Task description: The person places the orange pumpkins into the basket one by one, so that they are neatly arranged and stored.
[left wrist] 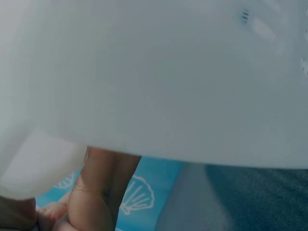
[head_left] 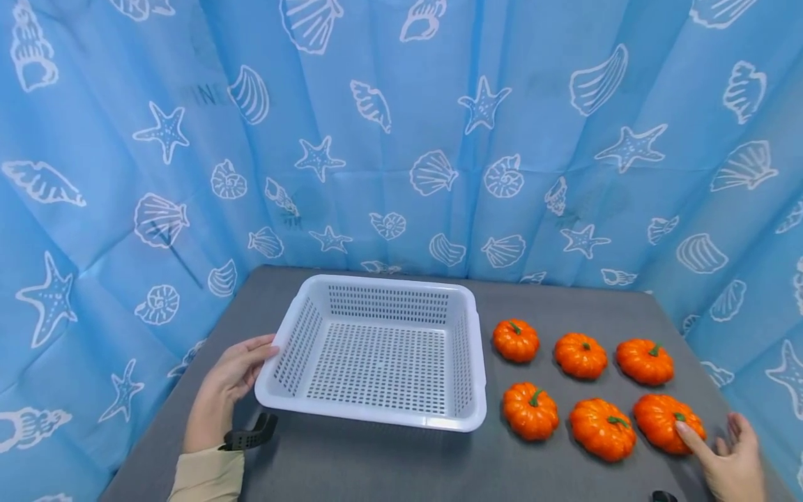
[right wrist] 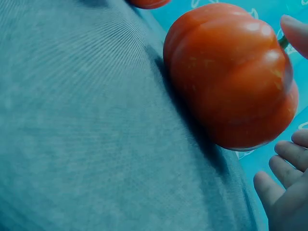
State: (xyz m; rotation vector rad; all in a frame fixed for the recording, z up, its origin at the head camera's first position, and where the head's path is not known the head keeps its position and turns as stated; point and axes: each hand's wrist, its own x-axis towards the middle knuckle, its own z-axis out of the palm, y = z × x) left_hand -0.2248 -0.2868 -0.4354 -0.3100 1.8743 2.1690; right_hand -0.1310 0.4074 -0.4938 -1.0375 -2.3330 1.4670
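A white plastic basket point(head_left: 376, 411) with slotted walls stands on the left half of the grey table. My left hand point(head_left: 235, 369) holds its left rim. In the left wrist view the pale wall of the basket point(left wrist: 159, 86) hides part of that hand point(left wrist: 94, 197). Several small orange pumpkins with green stems lie right of the basket, in two rows. My right hand point(head_left: 734, 453) is at the front right pumpkin point(head_left: 661, 418), thumb over its top near the stem. In the right wrist view the fingers point(right wrist: 284, 171) are spread apart from this pumpkin point(right wrist: 226, 77).
The back row has a left pumpkin point(head_left: 516, 340), a middle one point(head_left: 580, 355) and a right one point(head_left: 645, 362). Two more front pumpkins point(head_left: 530, 411) point(head_left: 599, 429) lie nearer the basket. A blue curtain point(head_left: 401, 139) with white shells borders the grey table point(head_left: 351, 460).
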